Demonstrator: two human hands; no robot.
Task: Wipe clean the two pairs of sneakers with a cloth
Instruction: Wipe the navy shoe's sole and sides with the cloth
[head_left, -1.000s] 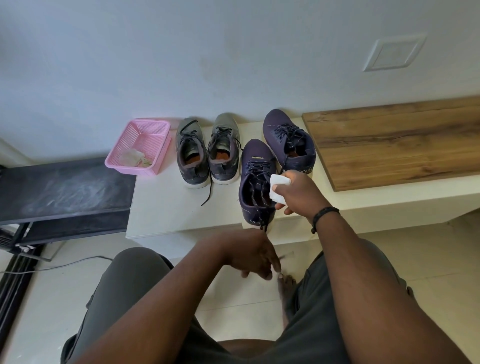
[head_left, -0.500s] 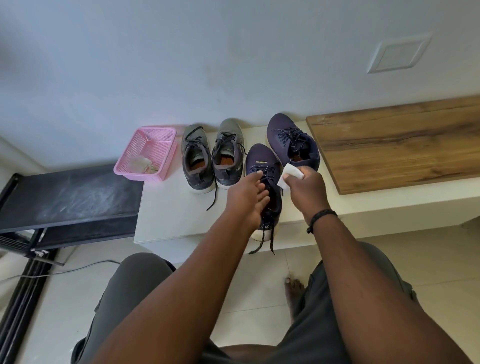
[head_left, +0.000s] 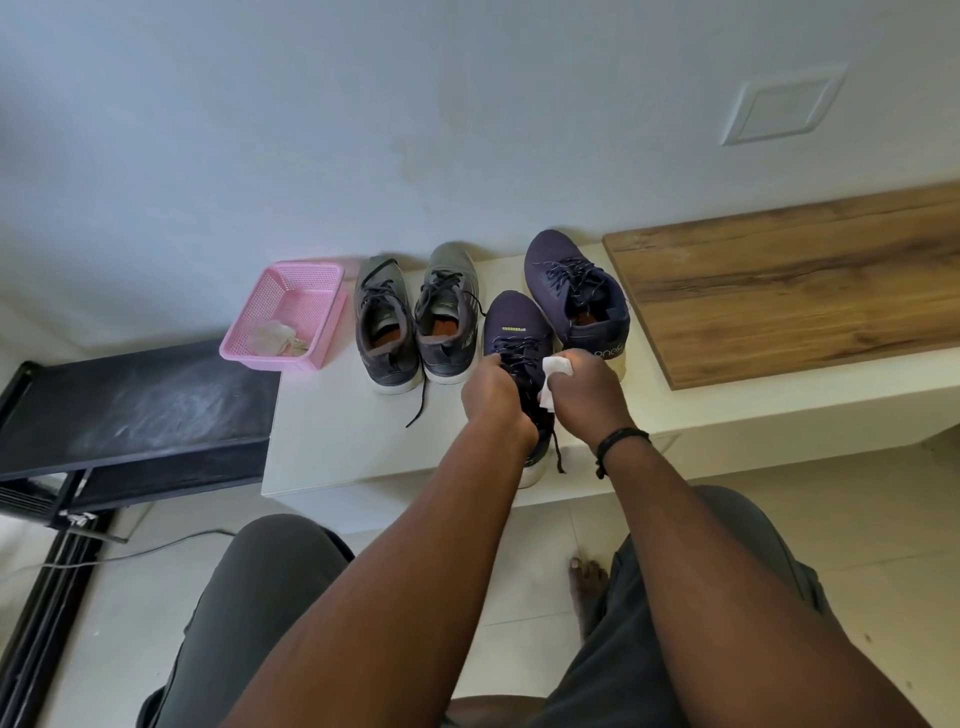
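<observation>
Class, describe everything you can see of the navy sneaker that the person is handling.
The near navy sneaker has a dark knit-looking upper, speckled laces, a small yellow tongue tag and a pale sole. It lies upright on the white ledge, toe towards the wall, heel at the front edge. The left hand grips its laced middle; the right hand holds a white cloth beside it.

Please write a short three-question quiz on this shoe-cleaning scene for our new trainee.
1. True or false: the left hand grips the nearer navy sneaker.
2. What does the right hand hold? A) brush B) white cloth C) loose shoelace
3. What stands just left of the grey sneakers on the white ledge?

Key:
1. True; its fingers curl over the laced top.
2. B.
3. The pink basket, with a crumpled rag inside.
</observation>
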